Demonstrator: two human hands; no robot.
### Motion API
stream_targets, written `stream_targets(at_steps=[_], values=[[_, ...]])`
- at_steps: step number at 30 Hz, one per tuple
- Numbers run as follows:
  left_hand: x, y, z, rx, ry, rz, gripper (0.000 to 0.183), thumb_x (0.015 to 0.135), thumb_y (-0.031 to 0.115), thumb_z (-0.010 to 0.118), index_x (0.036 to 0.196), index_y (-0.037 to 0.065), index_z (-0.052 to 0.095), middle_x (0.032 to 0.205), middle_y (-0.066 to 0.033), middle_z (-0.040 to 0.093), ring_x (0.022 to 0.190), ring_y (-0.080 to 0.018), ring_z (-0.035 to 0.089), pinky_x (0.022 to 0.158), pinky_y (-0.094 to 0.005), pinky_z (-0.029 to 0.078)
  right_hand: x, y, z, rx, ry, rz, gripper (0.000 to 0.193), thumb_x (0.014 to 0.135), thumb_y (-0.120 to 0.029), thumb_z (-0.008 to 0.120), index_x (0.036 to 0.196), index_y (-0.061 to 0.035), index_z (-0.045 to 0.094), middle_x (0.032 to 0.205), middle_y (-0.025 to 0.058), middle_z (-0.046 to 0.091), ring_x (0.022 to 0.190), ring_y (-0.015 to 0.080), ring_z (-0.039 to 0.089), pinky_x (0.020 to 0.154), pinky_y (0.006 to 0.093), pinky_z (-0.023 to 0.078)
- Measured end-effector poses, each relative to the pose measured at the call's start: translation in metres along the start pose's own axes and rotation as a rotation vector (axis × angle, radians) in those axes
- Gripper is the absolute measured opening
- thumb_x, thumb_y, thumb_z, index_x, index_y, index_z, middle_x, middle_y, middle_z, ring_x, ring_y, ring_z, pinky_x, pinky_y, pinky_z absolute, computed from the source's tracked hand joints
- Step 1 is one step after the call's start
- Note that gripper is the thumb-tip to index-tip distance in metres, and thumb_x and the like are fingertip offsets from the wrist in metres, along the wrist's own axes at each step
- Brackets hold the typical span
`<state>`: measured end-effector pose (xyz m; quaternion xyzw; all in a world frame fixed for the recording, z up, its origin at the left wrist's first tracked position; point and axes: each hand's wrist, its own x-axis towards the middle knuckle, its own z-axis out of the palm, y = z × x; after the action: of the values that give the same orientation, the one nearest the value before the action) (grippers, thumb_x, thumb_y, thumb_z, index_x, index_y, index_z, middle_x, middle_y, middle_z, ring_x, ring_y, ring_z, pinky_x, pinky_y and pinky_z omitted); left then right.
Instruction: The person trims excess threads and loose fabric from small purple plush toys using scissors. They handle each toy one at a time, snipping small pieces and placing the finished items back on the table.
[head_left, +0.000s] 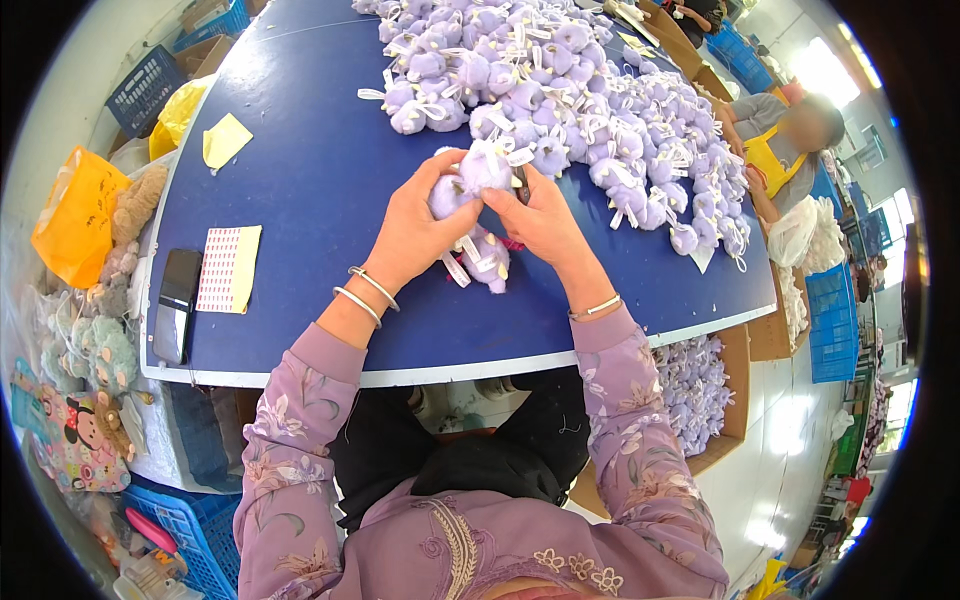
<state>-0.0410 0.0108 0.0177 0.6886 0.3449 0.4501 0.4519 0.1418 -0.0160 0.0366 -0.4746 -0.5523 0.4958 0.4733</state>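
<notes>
Over the near part of the blue table, my left hand point(415, 225) is closed round a small lilac plush toy point(487, 168) with pale yellow tips and a white tag. My right hand point(545, 222) pinches the same toy from the other side, thumb against its fur. A small dark tool point(521, 184) shows between my right fingers; its kind is mostly hidden. Just below my hands, another lilac plush toy point(490, 262) lies on the table with its white tag, a bit of pinkish red beside it.
A large heap of lilac plush toys point(540, 80) covers the far and right table point(330, 120). At left lie a phone point(177, 305), a sticker sheet point(228, 268) and a yellow paper point(226, 141). A cardboard box point(735, 385) of toys stands below right. A co-worker point(785, 150) sits beyond.
</notes>
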Motion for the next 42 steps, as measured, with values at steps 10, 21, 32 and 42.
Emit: stream_targets(at_steps=[10, 21, 32, 42], values=[[0.004, 0.001, -0.009, -0.302, -0.101, -0.137, 0.058, 0.084, 0.022, 0.074, 0.132, 0.001, 0.051, 0.117, -0.0066, 0.061, 0.103, -0.0126, 0.058, 0.088, -0.0285, 0.048, 0.002, 0.01, -0.005, -0.127, -0.031, -0.08, 0.027, 0.092, -0.013, 0.064, 0.116, -0.0004, 0.065, 0.094, -0.0002, 0.066, 0.082, 0.0048, 0.054, 0.073, 0.0248, 0.047], [0.004, -0.001, -0.011, -0.509, -0.207, -0.306, 0.041, 0.088, 0.021, 0.068, 0.124, 0.004, 0.056, 0.103, -0.0019, 0.062, 0.087, -0.0071, 0.059, 0.074, -0.0235, 0.049, -0.002, 0.006, -0.008, -0.25, -0.071, -0.119, 0.028, 0.089, -0.015, 0.066, 0.113, -0.0008, 0.064, 0.087, -0.0005, 0.065, 0.074, 0.0042, 0.054, 0.067, 0.0235, 0.047], [0.007, -0.006, -0.011, -0.348, -0.22, -0.361, 0.05, 0.086, 0.018, 0.066, 0.132, 0.002, 0.052, 0.105, -0.0046, 0.064, 0.088, -0.0098, 0.061, 0.078, -0.0258, 0.05, -0.002, -0.003, -0.011, -0.094, 0.06, -0.115, 0.032, 0.089, -0.017, 0.067, 0.113, 0.0038, 0.061, 0.092, 0.0036, 0.064, 0.079, 0.007, 0.057, 0.07, 0.0232, 0.047], [0.005, -0.006, -0.003, -0.153, -0.181, -0.233, 0.061, 0.085, 0.025, 0.072, 0.136, 0.0, 0.049, 0.115, -0.0076, 0.062, 0.102, -0.0126, 0.058, 0.089, -0.028, 0.047, 0.0, 0.003, -0.009, -0.175, 0.147, -0.183, 0.014, 0.091, -0.012, 0.062, 0.092, 0.002, 0.064, 0.076, -0.0002, 0.062, 0.07, 0.0053, 0.055, 0.063, 0.0233, 0.045]])
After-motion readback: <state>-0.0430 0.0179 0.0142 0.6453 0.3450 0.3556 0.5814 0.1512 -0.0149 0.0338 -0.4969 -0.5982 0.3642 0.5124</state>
